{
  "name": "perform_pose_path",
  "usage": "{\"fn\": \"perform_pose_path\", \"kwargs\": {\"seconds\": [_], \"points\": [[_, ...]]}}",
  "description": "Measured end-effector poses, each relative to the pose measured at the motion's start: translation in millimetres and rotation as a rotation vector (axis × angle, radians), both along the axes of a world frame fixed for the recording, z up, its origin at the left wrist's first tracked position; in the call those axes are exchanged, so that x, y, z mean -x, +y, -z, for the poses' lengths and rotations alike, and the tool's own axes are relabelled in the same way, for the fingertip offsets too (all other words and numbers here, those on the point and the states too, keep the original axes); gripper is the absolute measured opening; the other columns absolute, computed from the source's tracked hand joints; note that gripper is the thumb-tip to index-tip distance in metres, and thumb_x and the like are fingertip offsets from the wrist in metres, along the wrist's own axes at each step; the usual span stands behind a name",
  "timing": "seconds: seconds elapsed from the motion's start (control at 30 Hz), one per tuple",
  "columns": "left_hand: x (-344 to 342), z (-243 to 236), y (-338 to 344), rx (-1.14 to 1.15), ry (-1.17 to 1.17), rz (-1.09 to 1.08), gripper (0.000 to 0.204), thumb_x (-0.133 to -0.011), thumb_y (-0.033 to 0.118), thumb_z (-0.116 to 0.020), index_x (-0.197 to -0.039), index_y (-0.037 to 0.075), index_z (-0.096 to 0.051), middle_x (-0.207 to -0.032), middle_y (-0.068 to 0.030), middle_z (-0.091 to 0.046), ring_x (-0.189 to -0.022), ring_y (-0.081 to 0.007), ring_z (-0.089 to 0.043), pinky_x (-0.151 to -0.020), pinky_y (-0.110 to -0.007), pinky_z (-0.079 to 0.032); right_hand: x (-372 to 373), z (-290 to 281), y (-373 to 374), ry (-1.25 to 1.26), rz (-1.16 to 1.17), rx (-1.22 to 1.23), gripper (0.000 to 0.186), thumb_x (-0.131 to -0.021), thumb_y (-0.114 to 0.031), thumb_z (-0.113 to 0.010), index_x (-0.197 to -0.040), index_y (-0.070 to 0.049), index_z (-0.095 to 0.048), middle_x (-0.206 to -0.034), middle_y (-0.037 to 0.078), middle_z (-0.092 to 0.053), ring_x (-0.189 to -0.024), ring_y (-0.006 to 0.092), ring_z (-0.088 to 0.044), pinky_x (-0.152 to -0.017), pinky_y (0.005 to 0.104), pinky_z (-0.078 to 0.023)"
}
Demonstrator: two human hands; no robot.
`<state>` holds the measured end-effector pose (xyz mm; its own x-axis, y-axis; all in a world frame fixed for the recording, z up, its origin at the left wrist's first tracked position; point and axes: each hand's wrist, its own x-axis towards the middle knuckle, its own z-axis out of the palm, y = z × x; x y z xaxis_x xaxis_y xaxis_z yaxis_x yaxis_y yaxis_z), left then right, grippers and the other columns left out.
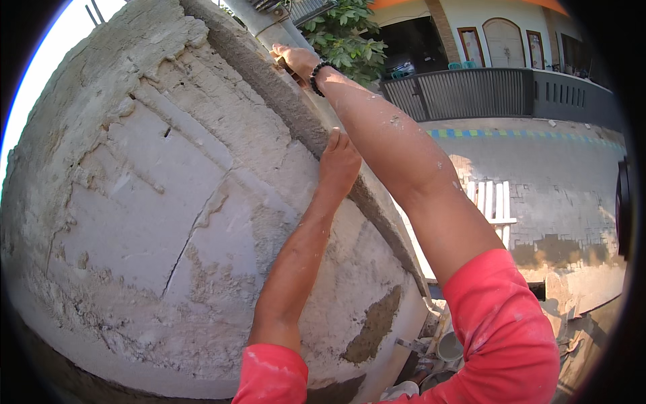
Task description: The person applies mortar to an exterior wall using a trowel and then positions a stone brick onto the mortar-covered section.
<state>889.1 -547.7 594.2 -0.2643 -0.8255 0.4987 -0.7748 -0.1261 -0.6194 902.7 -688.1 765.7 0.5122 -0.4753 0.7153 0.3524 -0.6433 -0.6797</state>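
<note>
Both hands, left (338, 163) and right (294, 59), press a long straightedge (323, 118) running diagonally up-left along the wall corner (269, 87).

I see a strip of wet grey mortar (296, 114) running diagonally along the edge of the rough white block wall (141, 202), with a long pale straightedge (323, 111) pressed flat against its far side.
</note>
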Motion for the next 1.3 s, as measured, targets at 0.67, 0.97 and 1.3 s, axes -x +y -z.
{"fn": "perform_pose_path", "kwargs": {"seconds": [0.67, 0.97, 1.3], "points": [[134, 18, 121, -0.135, 0.498, 0.143, 0.048, -0.069, 0.029, -0.080, -0.109, 0.012, -0.060, -0.123, -0.0135, -0.045, -0.127, -0.0356, -0.033, -0.110, -0.057, -0.018, 522, 605, 235, 0.593, 0.377, -1.415, 0.041, -0.096, -0.029, -0.045, -0.133, -0.012, -0.044, -0.086, 0.011, -0.059, -0.058, 0.0180, -0.061, -0.048, 0.0331, -0.051], [150, -106, 151, 0.012, 0.345, 0.223, 0.045, -0.072, 0.032, -0.077, -0.108, 0.011, -0.060, -0.125, -0.0132, -0.044, -0.127, -0.0361, -0.033, -0.108, -0.054, -0.024, 696, 702, 312, 0.977, 0.702, -1.683, 0.037, -0.094, -0.023, -0.045, -0.130, -0.014, -0.045, -0.078, 0.009, -0.057, -0.053, 0.0202, -0.058, -0.043, 0.0374, -0.049], [23, -304, 46, 0.086, -0.411, -0.266, 0.043, -0.090, 0.041, -0.057, -0.122, 0.012, -0.058, -0.141, -0.0088, -0.043, -0.139, -0.0312, -0.025, -0.114, -0.052, -0.014, 653, 673, 287, 0.438, 0.492, -1.576, 0.031, -0.093, -0.015, -0.044, -0.124, -0.013, -0.049, -0.076, 0.009, -0.056, -0.048, 0.0173, -0.055, -0.040, 0.0317, -0.049]]}}
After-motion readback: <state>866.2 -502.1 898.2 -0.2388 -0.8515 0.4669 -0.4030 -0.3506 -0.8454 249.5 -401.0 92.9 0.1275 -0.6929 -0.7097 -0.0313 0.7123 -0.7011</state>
